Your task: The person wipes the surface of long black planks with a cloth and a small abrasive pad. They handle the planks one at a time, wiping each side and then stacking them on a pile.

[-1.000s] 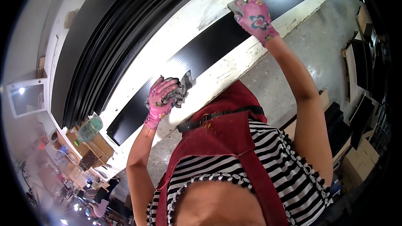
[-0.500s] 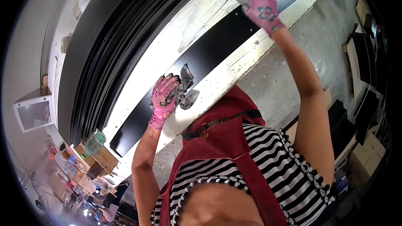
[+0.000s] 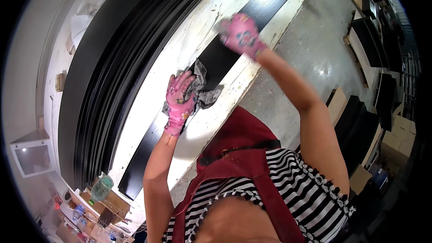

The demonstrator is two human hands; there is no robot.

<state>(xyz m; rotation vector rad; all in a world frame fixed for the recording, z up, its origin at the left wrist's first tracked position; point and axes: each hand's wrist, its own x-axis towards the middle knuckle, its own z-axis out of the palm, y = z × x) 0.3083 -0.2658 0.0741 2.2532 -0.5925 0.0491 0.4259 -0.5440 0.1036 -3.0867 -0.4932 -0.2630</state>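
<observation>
A long black wood-grain board (image 3: 216, 63) lies slantwise on a paint-marked white bench (image 3: 234, 85). My left hand (image 3: 181, 99), in a pink flowered glove, rests over the board with a crumpled grey-black rag (image 3: 208, 96) bunched under its palm and thumb. The rag's loose ends stick out toward the right. Farther up the board is my right hand (image 3: 243, 36), in a matching glove and smeared by motion. Its closed fingers grip a small grey thing (image 3: 222, 26) that looks like a pad or folded cloth; the blur hides its exact kind.
Several long black boards (image 3: 96, 85) stand packed along the bench's far left side. A greenish plastic bottle (image 3: 101, 188) is by the bench's lower left end. Across the concrete floor (image 3: 299, 40), more black boards (image 3: 360, 128) and cardboard boxes (image 3: 398, 137) stand at the right.
My right hand has come down along the board, closer to my left hand, still with the grey thing. The left hand stays on the rag. The whole view has shifted a little.
</observation>
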